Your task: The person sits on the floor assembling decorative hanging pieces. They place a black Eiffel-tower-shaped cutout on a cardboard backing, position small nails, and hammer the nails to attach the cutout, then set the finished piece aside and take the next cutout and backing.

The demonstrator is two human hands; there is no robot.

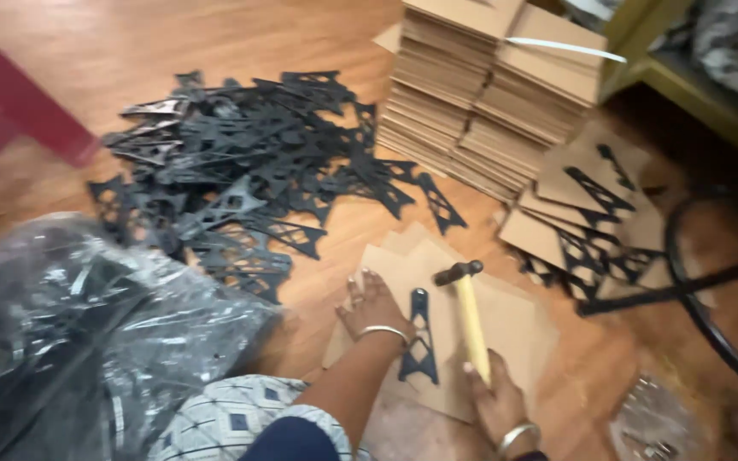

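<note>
On the floor, a brown cardboard sheet (pixel 506 329) carries one black lattice bracket (pixel 419 337). The left hand (pixel 371 306) presses flat, fingers spread, just left of that bracket; the right hand (pixel 495 399) grips a yellow-handled hammer (pixel 470 316) just right of it. A heap of black brackets (pixel 249 166) lies beyond.

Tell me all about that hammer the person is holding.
The hammer has a pale yellow, wood-like handle and a small dark metal head at its far end. The right hand grips the handle's near end. It lies low over brown cardboard sheets, pointing away from the person, beside a flat black bracket.
</note>
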